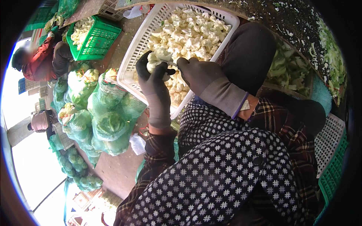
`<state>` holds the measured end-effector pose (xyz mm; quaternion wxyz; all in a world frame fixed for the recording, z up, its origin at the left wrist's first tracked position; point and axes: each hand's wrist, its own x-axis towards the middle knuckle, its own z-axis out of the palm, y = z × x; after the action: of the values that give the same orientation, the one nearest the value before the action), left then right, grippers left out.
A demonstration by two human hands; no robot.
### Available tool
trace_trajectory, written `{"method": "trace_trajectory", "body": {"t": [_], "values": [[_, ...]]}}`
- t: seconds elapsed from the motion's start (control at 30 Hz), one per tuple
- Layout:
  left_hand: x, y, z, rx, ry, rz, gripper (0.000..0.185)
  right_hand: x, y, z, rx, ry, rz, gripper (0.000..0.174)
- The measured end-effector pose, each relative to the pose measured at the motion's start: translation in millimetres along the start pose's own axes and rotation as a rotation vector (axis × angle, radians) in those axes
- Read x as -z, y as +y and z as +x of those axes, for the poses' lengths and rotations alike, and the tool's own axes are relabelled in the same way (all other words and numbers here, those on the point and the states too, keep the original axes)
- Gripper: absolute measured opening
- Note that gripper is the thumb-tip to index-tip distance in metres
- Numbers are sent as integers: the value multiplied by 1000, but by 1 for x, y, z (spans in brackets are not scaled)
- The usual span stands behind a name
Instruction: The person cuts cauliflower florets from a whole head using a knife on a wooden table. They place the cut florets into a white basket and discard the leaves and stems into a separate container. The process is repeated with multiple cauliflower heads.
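My left hand [155,76], in a dark coated work glove, grips a piece of cauliflower [158,58] between thumb and fingers. Against the piece's right side lies the thin metal blade of a small knife [168,62]. My right hand [202,74], gloved as well, is closed around the knife's handle, which the fingers hide. Both hands are above the near part of a white plastic crate [133,60] with slotted walls. Cut cauliflower florets [189,34] fill that crate.
Green mesh sacks of cauliflower heads [109,118] stand to the left. A green crate [97,39] of florets sits beyond them, near a person in red [42,63]. Leaf trimmings [288,66] fill a container at right. Stacked crates [329,144] stand at lower right.
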<state>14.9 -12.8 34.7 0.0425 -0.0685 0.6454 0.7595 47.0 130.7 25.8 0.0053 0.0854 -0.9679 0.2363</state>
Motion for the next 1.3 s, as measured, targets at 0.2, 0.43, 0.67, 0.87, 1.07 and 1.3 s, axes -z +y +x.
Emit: {"method": "trace_trajectory", "body": {"t": [0.2, 0.43, 0.67, 0.87, 1.07, 1.3], "values": [[30, -1, -1, -382, -96, 720, 33, -3, 11, 10, 60, -47, 131, 21], [37, -10, -1, -319, -167, 197, 34, -2, 44, 31, -444, -338, 957, 41], [21, -19, 6, -196, -152, -129, 41, -13, 13, 5, -208, 85, 750, 32], [1, -19, -2, -129, -165, -340, 48, -16, -4, -14, -23, 154, 553, 26], [-4, -10, -2, -425, -77, 176, 58, -14, 1, -11, -23, 92, 447, 27], [4, -3, -1, -139, -117, -165, 60, -16, -1, -9, -24, 26, 420, 28]]}}
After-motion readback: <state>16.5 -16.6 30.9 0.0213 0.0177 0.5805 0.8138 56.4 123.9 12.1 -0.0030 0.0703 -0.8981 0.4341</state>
